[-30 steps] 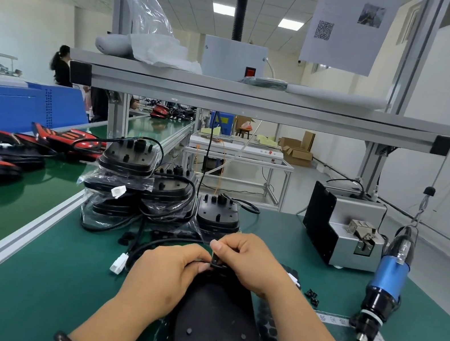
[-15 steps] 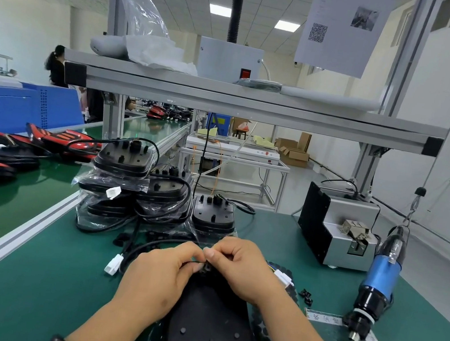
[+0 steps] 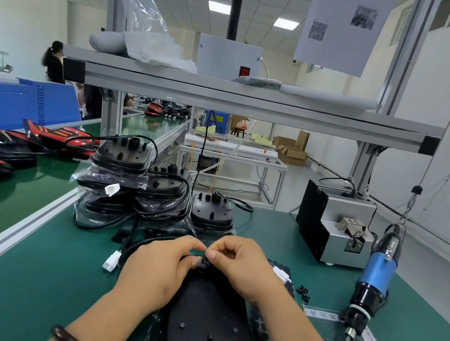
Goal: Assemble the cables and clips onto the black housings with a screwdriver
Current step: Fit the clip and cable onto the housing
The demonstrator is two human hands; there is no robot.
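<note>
Left hand (image 3: 158,267) grips cable (image 3: 145,242), right hand (image 3: 240,266) pinches clip (image 3: 205,260) at black housing (image 3: 208,326) far end | advice: seat clip square before fetching screwdriver (image 3: 376,275), right.

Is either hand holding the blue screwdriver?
No: the screwdriver hangs at right, apart from left hand and right hand at the housing.

On the aluminium shelf (image 3: 260,98) over my bench stood a grey switch box (image 3: 228,58). A crumpled plastic bag (image 3: 149,45) lay toward the shelf's left end, a QR-coded sheet (image 3: 345,26) hung above its right end, and cardboard boxes (image 3: 291,152) showed far beyond, under it.
</note>
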